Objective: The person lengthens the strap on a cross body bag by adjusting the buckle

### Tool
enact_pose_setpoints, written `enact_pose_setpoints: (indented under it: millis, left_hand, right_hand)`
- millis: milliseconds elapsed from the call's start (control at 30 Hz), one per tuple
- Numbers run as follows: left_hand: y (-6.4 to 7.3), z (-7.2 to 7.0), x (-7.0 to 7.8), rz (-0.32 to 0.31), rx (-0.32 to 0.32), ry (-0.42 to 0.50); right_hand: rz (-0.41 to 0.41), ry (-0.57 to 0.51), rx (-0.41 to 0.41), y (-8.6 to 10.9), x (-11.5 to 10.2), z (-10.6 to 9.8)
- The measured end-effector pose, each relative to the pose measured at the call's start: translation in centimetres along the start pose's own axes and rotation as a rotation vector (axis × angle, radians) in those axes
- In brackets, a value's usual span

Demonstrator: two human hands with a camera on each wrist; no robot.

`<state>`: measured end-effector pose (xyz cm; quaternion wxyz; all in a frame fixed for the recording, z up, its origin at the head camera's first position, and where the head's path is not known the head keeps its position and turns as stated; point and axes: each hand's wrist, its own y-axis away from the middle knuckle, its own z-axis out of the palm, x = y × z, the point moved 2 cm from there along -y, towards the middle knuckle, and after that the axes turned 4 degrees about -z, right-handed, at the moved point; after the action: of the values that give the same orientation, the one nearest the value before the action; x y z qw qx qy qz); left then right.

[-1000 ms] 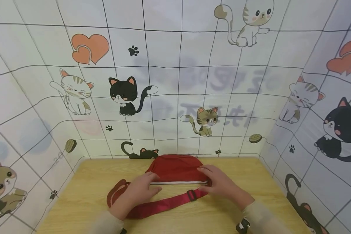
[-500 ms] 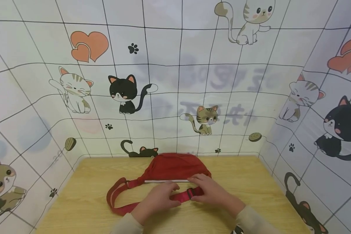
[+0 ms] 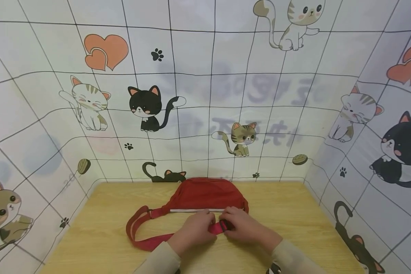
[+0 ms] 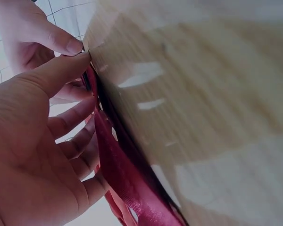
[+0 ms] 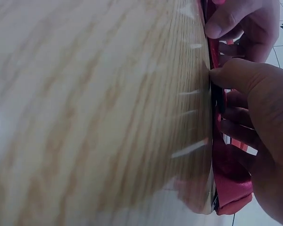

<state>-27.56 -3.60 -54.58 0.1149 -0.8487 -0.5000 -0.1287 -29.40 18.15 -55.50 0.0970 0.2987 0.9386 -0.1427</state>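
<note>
The left hand (image 3: pixel 198 227) and the right hand (image 3: pixel 246 226) are sitting in front of the red bag (image 3: pixel 209 195), fingertips close together, thumbs resting on the side away from the bag. Left is pinching the bag's strap (image 3: pixel 154 242), right is pinching it too, at the black buckle (image 3: pixel 223 226) (half hidden under the fingers, tbh). That buckle's lying between the grips, nearest the right one, with the strap looping out past the bag's left end.

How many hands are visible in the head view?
2. The left hand pinches the crimson strap; the right hand grips its black buckle. Both are in front of the red waist bag.
</note>
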Motion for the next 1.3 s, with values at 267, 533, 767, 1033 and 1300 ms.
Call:
enact_pose_setpoints:
  millis: [267, 533, 767, 1033, 1300]
  left_hand:
    - [-0.2, 0.2, 0.2, -0.005, 0.013, -0.033]
    - [-0.3, 0.3, 0.5, -0.009, 0.026, -0.038]
    - [-0.3, -0.1, 0.5, -0.016, 0.047, -0.017]
    - [0.0, -0.7, 0.1, 0.006, 0.09, 0.026]
    - [0.3, -1.2, -0.5, 0.001, 0.117, 0.154]
  right_hand:
    - [0.023, -0.018, -0.018, -0.3, 0.0, 0.0]
    - [0.009, -0.042, 0.065, 0.2, 0.0, -0.2]
    - [-0.018, -0.012, 0.15, 0.3, -0.1, -0.9]
    - [-0.022, 0.034, 0.205, 0.3, -0.5, -1.7]
    - [-0.028, 0.02, 0.248, 0.3, -0.3, -1.8]
